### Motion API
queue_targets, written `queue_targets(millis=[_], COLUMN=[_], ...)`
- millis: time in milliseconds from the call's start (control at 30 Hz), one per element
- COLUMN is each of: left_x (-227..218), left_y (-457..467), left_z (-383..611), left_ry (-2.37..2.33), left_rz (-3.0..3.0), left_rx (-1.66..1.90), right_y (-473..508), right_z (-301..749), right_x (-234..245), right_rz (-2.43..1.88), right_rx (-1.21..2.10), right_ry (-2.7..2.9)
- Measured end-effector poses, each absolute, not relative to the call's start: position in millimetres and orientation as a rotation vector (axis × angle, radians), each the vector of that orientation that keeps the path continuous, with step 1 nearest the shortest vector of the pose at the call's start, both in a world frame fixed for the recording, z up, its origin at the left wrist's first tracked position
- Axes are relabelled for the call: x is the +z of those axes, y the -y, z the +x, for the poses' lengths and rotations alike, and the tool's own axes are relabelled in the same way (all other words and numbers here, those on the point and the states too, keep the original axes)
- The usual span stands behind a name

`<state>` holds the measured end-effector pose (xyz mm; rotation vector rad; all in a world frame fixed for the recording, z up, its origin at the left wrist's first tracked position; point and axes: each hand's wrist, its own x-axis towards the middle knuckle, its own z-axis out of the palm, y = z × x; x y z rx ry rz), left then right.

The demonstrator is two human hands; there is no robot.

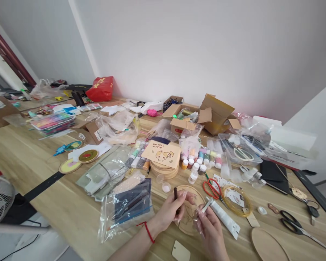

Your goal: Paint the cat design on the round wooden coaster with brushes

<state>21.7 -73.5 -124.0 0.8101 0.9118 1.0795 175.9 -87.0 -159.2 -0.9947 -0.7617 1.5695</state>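
Observation:
My left hand, with a red cord bracelet at its wrist, is closed around a slim tool with a dark brown handle. The tool's lower end is mostly hidden by the fingers. Close beside it, my right hand pinches a small pale, silvery piece whose kind I cannot make out. Both hands are over a round wooden disc with faint lines drawn on it. A white squeeze tube lies on the table just right of my right hand.
Red-handled scissors and a coil of yellow tubing lie right of the disc; black scissors are further right. Small bottles and a printed kitten card stand behind. A plastic bag lies left.

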Motion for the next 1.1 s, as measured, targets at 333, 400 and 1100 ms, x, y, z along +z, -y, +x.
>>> queue_targets(millis=[333, 400, 1100], left_x=[-127.8, -123.2, -94.2], left_y=[75.5, 77.0, 91.5], left_z=[12.9, 10.4, 19.6], left_ry=[-0.849, -0.862, -1.060], left_rz=[0.819, 0.815, 1.301], left_rx=[1.088, 1.140, 0.923], right_y=[86.6, 84.8, 98.8], right_z=[176.9, 179.1, 174.6], right_x=[-160.4, -160.7, -126.5], right_rz=[-0.899, -0.914, -0.719], right_rx=[1.605, 1.578, 1.822], right_ry=[0.715, 0.713, 1.238])
